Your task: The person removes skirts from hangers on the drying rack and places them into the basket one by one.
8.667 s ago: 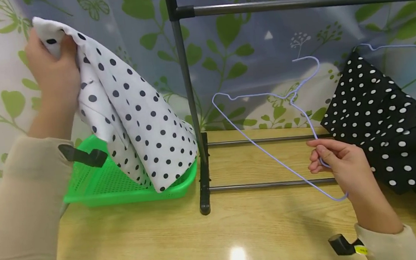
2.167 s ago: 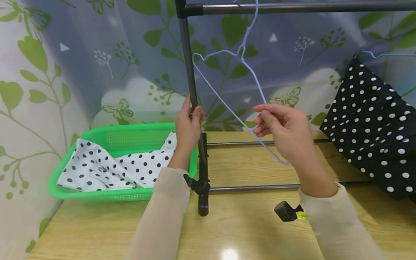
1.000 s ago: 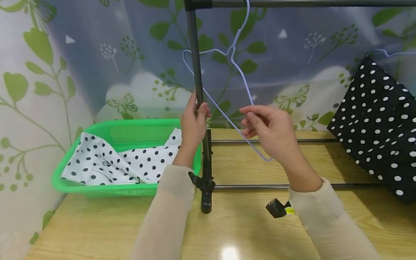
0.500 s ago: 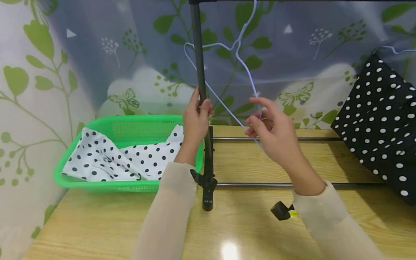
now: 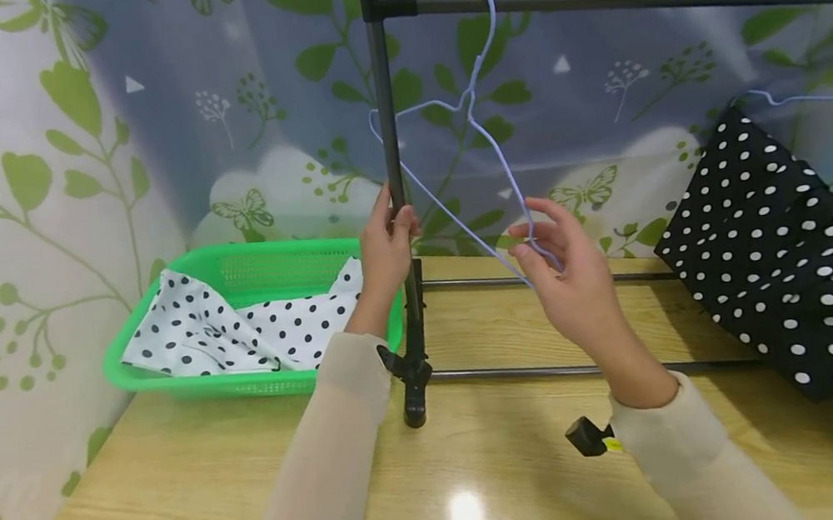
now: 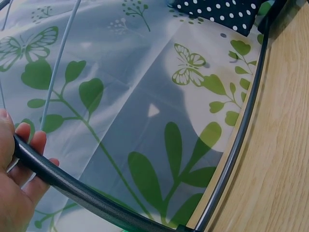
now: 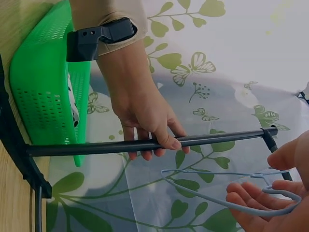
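My left hand (image 5: 388,254) grips the dark upright post (image 5: 383,79) of a clothes rack, fingers and thumb round it in the right wrist view. A lavender clothes hanger (image 5: 503,164) hangs by its hook from the top rail (image 5: 602,1). The hanger's left end passes behind the post. At its lower right end is my right hand (image 5: 577,286), fingers relaxed and thumb apart. In the right wrist view the hanger (image 7: 231,205) runs across these loose fingers without a pinch. White cloth with black dots (image 5: 303,329) lies in a green basket (image 5: 210,387) left of the rack.
Black cloth with white dots (image 5: 785,258) hangs at the right on another hanger (image 5: 808,97). Two lower bars (image 5: 518,373) of the rack run just above the wooden table (image 5: 182,483). A leaf-patterned curtain (image 5: 267,191) stands behind.
The white dotted cloth, held up by my left hand earlier, now lies in the basket. That hand moved to the post. My right hand hooked the hanger on the rail and loosened its pinch.
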Tool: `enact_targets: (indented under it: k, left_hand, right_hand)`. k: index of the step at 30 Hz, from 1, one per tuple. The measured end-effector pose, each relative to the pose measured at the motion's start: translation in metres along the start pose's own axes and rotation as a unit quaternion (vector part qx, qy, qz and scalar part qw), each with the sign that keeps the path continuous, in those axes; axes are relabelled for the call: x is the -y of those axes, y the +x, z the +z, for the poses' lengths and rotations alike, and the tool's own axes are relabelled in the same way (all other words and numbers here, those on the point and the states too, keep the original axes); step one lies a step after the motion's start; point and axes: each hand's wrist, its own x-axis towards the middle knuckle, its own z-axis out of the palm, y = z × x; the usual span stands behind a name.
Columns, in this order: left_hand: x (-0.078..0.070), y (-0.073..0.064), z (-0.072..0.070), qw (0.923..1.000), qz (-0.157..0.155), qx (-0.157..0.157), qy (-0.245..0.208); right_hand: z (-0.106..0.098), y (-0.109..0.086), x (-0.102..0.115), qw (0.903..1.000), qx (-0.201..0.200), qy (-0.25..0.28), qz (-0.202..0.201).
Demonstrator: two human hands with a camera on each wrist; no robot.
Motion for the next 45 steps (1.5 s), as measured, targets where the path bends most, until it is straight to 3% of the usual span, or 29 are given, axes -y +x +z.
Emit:
enact_targets:
  k: [7, 22, 30, 32, 37, 45]
  left_hand:
    - [0.002, -0.002, -0.001, 0.9999, 0.004, -0.008, 0.011]
    - [-0.001, 0.0, 0.001, 0.9994, 0.022, -0.009, 0.023]
    - [-0.027, -0.01, 0.0, 0.9991, 0.027, -0.008, 0.033]
    - [-0.025, -0.01, 0.0, 0.9991, 0.029, -0.009, 0.031]
    - [-0.002, -0.002, 0.0, 0.9992, 0.032, -0.012, 0.021]
    - [0.002, -0.001, 0.001, 0.9987, 0.039, -0.011, 0.03]
  right_hand:
    - [-0.009, -0.005, 0.003, 0.9985, -0.002, -0.052, -0.015]
    - [-0.053, -0.027, 0.002, 0.9892, -0.066, -0.102, -0.083]
    - [-0.078, -0.037, -0.01, 0.9749, -0.09, -0.186, -0.084]
    - [-0.084, -0.038, -0.014, 0.971, -0.095, -0.201, -0.087]
    - [-0.103, -0.038, -0.02, 0.9628, -0.111, -0.235, -0.074]
    - [-0.132, -0.036, -0.027, 0.9523, -0.113, -0.282, -0.024]
